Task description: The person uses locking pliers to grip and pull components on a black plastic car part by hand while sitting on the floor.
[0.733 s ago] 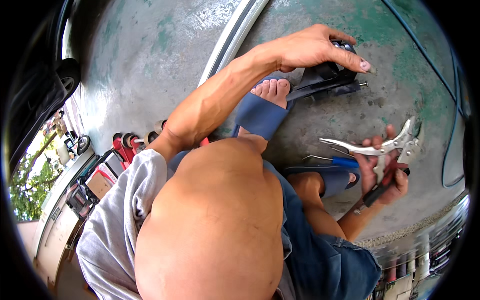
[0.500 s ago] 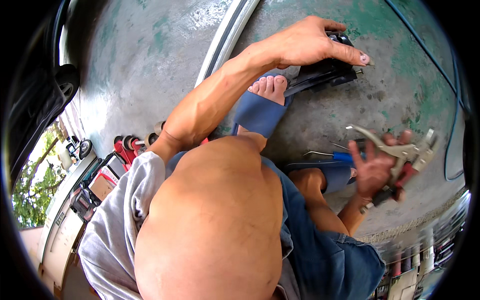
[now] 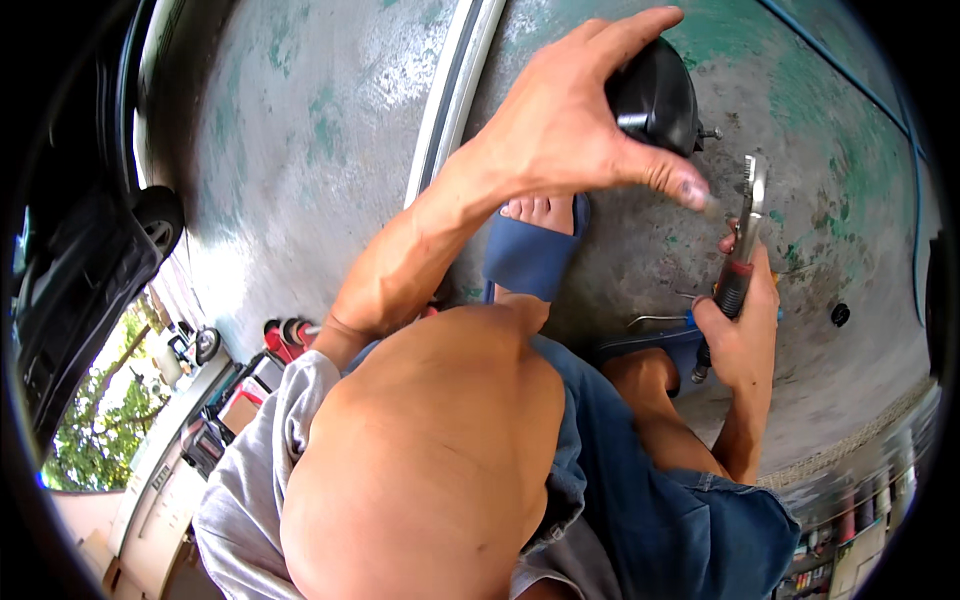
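My left hand (image 3: 575, 125) is spread, thumb and fingers apart, around a glossy black rounded part (image 3: 665, 100). A small metal bolt end (image 3: 710, 133) sticks out of the part's right side. The thumb stands a little off the part; contact on its far side is hidden. In my right hand (image 3: 745, 340) are locking pliers (image 3: 735, 285), with toothed metal jaws pointing up and a dark, red-banded handle. They are a short way right of and nearer to me than the black part.
A hook-ended pick (image 3: 655, 320) lies by my right sandal (image 3: 655, 350). A small black round piece (image 3: 840, 315) sits on the floor at right. A blue hose (image 3: 850, 62) runs along the far right. A white strip (image 3: 455, 90) crosses the floor behind my left arm; a car (image 3: 85, 200) stands at left.
The black part has turned, showing its smooth rounded side, and my left hand has opened wider around it. My right hand has moved away from me, and the pliers have swung upright.
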{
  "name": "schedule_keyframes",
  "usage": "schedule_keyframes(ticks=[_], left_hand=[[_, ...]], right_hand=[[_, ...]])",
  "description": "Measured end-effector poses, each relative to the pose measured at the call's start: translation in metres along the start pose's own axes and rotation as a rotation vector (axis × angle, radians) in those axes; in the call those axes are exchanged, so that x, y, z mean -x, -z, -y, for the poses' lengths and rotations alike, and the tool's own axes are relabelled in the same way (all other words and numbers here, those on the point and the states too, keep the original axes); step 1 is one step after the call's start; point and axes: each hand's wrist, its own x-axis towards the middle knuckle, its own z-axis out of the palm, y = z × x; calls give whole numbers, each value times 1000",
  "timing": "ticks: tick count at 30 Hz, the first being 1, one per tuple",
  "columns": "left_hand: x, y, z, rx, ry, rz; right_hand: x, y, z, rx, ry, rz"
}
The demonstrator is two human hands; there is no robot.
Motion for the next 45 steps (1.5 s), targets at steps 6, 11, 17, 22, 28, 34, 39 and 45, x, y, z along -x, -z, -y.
schedule_keyframes(ticks=[6,11,17,22,28,34,39,45], left_hand=[[6,7,-26,-121,-148,-3],[5,1,-23,-212,-278,-37],[7,-6,-22,-286,-346,-74],[9,-9,-20,-319,-374,-100],[6,-19,-20,-331,-395,-109],[8,-19,-19,-346,-397,-130],[10,-20,-19,-360,-404,-144],[10,-21,-18,-393,-409,-162]], right_hand=[[4,-3,15,197,192,-92],[6,-6,10,278,271,-159],[6,-7,14,302,240,-136],[3,-11,14,311,276,-157],[4,-11,11,316,277,-172],[3,-16,10,287,255,-162],[1,-17,9,281,277,-190],[0,-17,9,289,277,-182]])
